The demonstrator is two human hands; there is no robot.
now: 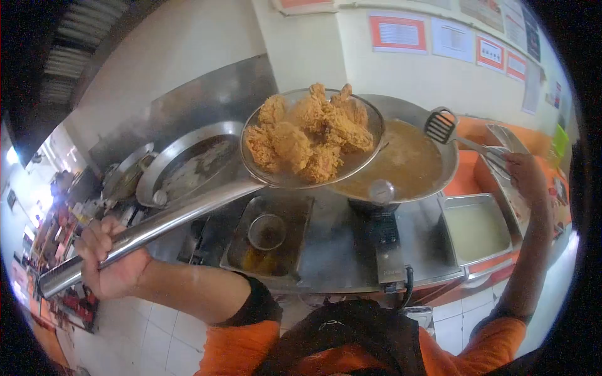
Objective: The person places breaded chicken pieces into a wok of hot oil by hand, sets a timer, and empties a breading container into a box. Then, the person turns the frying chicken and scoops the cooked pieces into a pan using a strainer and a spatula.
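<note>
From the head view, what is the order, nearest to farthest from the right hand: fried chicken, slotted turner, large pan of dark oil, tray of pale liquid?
From the right hand:
1. Slotted turner: held in it.
2. Tray of pale liquid: below, slightly left.
3. Fried chicken: raised near the middle.
4. Large pan of dark oil: left side.

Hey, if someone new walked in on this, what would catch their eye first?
Probably the golden fried pieces heaped in the big skimmer at upper center, its long metal handle gripped by the left hand. Next, the wide pan of brown liquid behind it, and the slotted spatula in the right hand, its head by the pan's right edge.
</note>
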